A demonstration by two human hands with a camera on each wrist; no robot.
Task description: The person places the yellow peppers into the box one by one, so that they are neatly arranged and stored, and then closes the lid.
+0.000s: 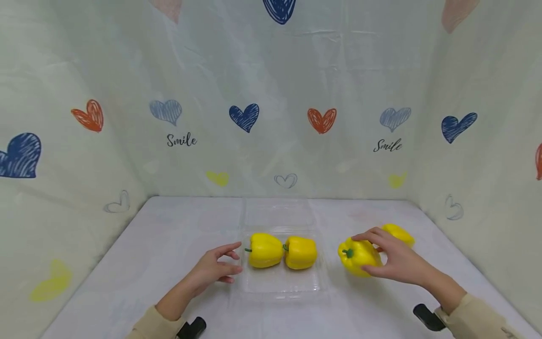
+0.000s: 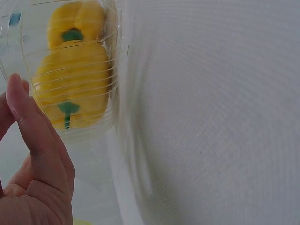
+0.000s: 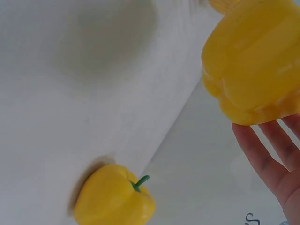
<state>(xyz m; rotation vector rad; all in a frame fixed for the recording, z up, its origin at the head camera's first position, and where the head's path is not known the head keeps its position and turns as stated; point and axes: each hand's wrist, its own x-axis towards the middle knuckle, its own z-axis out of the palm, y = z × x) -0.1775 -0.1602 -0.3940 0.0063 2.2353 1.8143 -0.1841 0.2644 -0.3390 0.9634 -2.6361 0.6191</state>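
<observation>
Yellow pepper (image 1: 358, 256) gripped in my right hand (image 1: 398, 261) right of tray (image 1: 279, 282); left hand (image 1: 213, 268) relaxed, steadying its edge.

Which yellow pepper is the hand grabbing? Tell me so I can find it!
Find the clear plastic tray mid-table with two peppers inside. Right of it, outside, the right hand grips a yellow pepper. It is nearer the tray than the loose pepper behind.

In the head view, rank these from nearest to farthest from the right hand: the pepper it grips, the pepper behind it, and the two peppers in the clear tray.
1. Gripped pepper, in the right hand.
2. Pepper behind.
3. Tray's right pepper.
4. Tray's left pepper, by the left hand.
</observation>
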